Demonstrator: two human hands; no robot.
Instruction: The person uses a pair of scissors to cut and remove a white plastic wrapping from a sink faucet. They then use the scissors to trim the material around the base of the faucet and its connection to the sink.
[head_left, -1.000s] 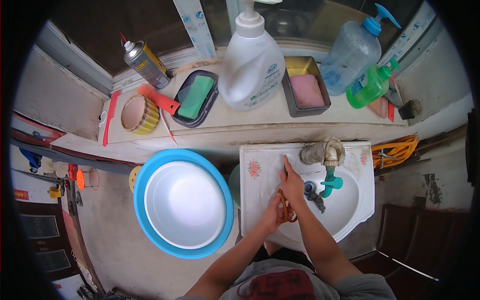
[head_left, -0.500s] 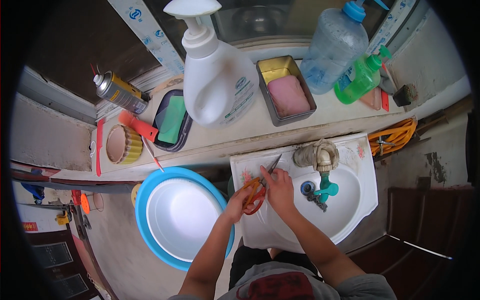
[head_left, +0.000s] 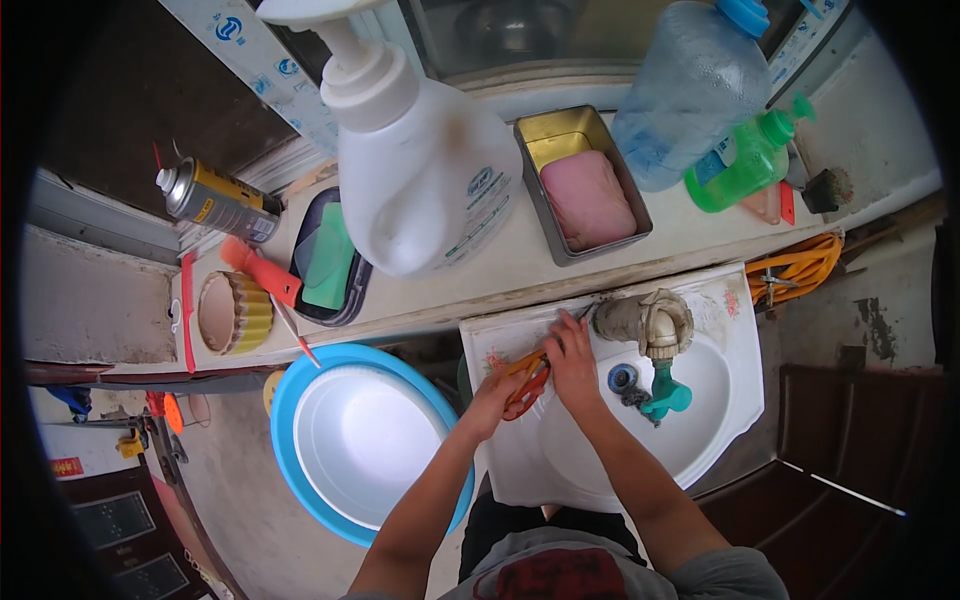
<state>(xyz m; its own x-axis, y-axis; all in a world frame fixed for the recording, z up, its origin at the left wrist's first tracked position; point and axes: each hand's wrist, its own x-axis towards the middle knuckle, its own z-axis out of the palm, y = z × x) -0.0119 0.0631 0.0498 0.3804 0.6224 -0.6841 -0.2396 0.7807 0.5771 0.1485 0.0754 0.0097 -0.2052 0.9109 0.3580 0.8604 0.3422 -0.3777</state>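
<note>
Above the left side of the white sink point(head_left: 735, 400), my left hand point(head_left: 488, 403) is closed round the orange and red handles of a pair of scissors point(head_left: 530, 385). My right hand point(head_left: 573, 368) lies over the blade end, its fingers pointing toward the sink's back edge. The blades are mostly hidden under those fingers, which seem pressed around them. Right of that hand stands the faucet point(head_left: 662, 330), with a teal handle point(head_left: 667, 393). Below it, dark grey scraps point(head_left: 633, 397) lie beside the drain point(head_left: 622, 377).
A blue basin point(head_left: 290, 450) holding a white basin point(head_left: 365, 440) is left of the sink. Along the ledge point(head_left: 420, 310) stand a white pump bottle point(head_left: 430, 170), a tin with pink soap point(head_left: 587, 200), green soap point(head_left: 328, 260), a brush point(head_left: 265, 270) and a green pump bottle point(head_left: 738, 160). Orange hose point(head_left: 795, 268) hangs right.
My right hand has slid forward along the scissors, covering the blades that showed before. The left hand has shifted slightly right. The view has moved a little.
</note>
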